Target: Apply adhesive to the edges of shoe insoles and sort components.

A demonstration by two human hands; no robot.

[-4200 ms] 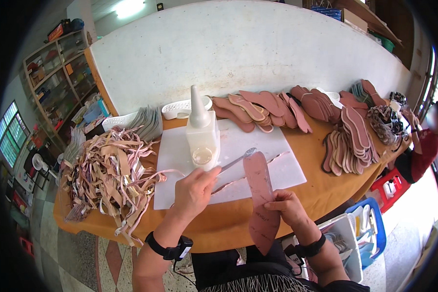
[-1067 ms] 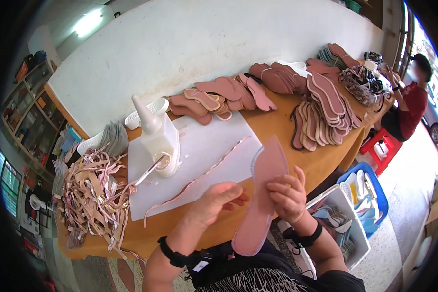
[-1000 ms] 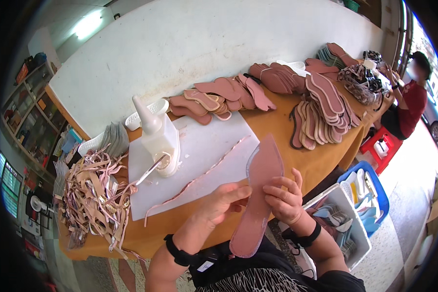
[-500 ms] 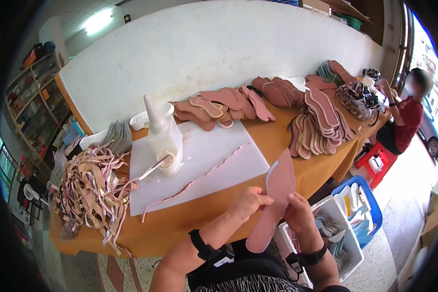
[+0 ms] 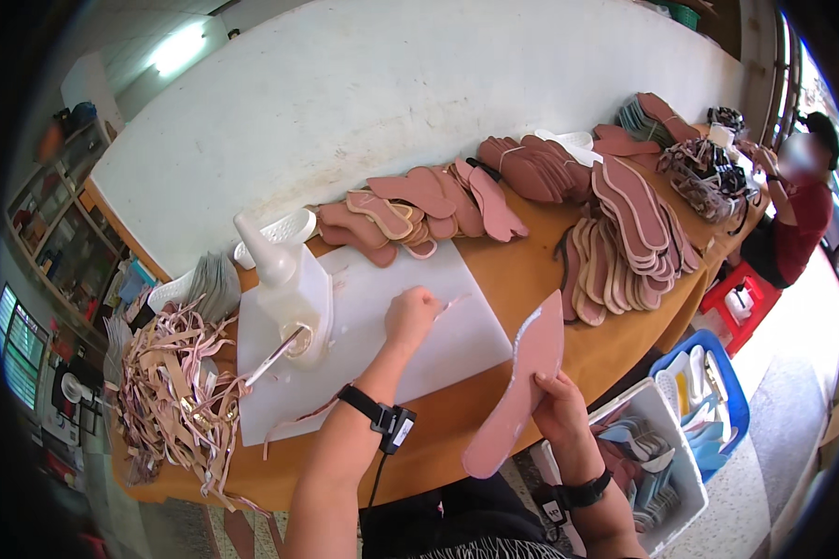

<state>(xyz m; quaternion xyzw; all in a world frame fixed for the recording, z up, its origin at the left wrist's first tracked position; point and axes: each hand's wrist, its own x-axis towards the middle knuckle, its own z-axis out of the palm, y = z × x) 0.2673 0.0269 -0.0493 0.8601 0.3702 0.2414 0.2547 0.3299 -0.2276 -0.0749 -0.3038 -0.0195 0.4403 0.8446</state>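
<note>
My right hand (image 5: 562, 410) grips a pinkish-brown shoe insole (image 5: 522, 387) by its right edge and holds it up in front of the table. A whitish line, which looks like glue, runs along the insole's upper left edge. My left hand (image 5: 413, 320) is closed, fingers curled, at the far part of a thin pink strip (image 5: 298, 416) on the white board (image 5: 475, 347). A short end of the strip pokes out beyond the fingers; my forearm hides its middle. Left of that hand stands a white bottle-shaped container (image 5: 294, 293) with a brush (image 5: 275, 357) in its opening.
A tangled heap of strips (image 5: 182, 391) lies at the table's left. Stacks of insoles (image 5: 615, 228) line the back and right. White (image 5: 685, 494) and blue (image 5: 738, 410) bins with sole pieces stand below at right. A person in red (image 5: 802, 219) sits at the far right.
My left hand has left the insole and moved away to the pink strip on the board, closing there. My right hand still holds the insole. The view has shifted slightly.
</note>
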